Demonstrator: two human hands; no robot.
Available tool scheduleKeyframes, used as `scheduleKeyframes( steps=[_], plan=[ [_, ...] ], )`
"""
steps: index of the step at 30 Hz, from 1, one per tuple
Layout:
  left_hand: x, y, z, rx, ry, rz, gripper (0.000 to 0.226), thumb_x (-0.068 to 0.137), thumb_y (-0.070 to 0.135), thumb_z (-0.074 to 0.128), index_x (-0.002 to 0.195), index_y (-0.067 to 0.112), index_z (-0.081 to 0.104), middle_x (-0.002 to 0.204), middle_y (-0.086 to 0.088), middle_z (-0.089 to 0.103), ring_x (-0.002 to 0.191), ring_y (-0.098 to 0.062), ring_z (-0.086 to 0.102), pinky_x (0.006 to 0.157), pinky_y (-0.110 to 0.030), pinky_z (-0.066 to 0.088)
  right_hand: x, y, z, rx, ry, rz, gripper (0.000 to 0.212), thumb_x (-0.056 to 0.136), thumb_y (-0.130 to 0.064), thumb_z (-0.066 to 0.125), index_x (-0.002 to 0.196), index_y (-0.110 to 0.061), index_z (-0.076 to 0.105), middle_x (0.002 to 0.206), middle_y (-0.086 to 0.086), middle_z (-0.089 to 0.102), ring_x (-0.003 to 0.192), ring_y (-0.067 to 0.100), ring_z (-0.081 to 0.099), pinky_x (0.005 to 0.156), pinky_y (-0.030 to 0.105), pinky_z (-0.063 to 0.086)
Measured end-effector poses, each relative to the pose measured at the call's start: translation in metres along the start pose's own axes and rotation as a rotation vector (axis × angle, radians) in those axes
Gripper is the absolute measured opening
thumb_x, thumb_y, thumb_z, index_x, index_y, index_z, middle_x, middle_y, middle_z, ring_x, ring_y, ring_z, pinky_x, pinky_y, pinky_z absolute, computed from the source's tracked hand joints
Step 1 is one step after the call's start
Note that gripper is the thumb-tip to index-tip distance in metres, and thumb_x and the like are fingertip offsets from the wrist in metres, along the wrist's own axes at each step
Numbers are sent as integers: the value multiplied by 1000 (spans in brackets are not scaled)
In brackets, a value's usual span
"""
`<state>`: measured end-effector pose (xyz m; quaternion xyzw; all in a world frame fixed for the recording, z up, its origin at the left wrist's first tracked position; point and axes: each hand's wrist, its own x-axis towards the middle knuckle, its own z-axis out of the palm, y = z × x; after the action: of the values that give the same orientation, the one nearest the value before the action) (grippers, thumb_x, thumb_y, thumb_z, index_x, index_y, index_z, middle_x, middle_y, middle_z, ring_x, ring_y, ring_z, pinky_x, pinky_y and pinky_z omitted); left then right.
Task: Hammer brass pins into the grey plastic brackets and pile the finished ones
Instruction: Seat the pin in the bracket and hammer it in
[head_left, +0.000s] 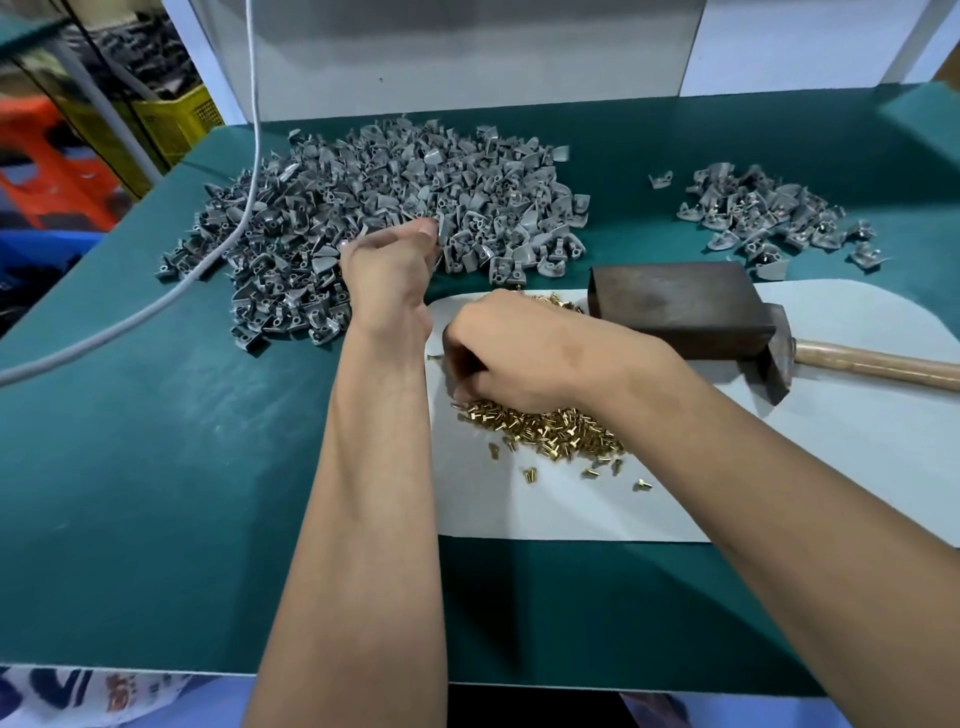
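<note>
Green bench mat (156, 467): left hand (387, 275) pinches a grey bracket (440, 231) from the heap; right hand (524, 353) digs among brass pins (550, 431), grip hidden. Next, seat pin, fetch hammer (779, 348) rightward.

Desk (156, 467) covered in green mat. Large heap of grey brackets (384, 208) piled at back left; smaller heap (763, 213) at back right. White sheet (571, 509) laid at centre right. Grey cable (156, 306) trailed across left side.
</note>
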<state>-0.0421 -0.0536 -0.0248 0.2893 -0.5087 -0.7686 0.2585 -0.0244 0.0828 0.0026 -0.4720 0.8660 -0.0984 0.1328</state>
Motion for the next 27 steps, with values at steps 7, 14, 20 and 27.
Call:
scheduleKeyframes(
  steps=[7,14,20,27],
  plan=[
    [6,0,-5,431,95,149,19,79,-5,80,92,7,77,92,2,70,95,-15,68,84,-25,57,5,2,-10,-82,32,67,24,92,-24,65,69,-14,62,67,5,59,69,31,59,59,31,44],
    [17,-2,-18,781,269,300,19,79,0,74,81,17,82,81,4,73,84,-13,68,77,-19,52,23,-6,12,64,178,82,7,86,-12,64,87,-18,66,91,7,69,83,33,66,77,41,57],
    [17,-6,-15,688,192,387,21,76,2,76,73,23,80,64,19,65,74,-6,69,80,-30,61,21,-4,9,13,141,74,21,82,-4,58,70,-20,54,82,6,64,76,33,63,71,39,55],
    [2,-9,5,497,-17,315,24,86,-4,74,75,18,73,74,-2,76,69,-18,76,71,-36,64,-23,25,-21,137,397,75,3,96,-18,66,95,-19,67,93,-3,68,84,12,65,80,31,56]
  ],
)
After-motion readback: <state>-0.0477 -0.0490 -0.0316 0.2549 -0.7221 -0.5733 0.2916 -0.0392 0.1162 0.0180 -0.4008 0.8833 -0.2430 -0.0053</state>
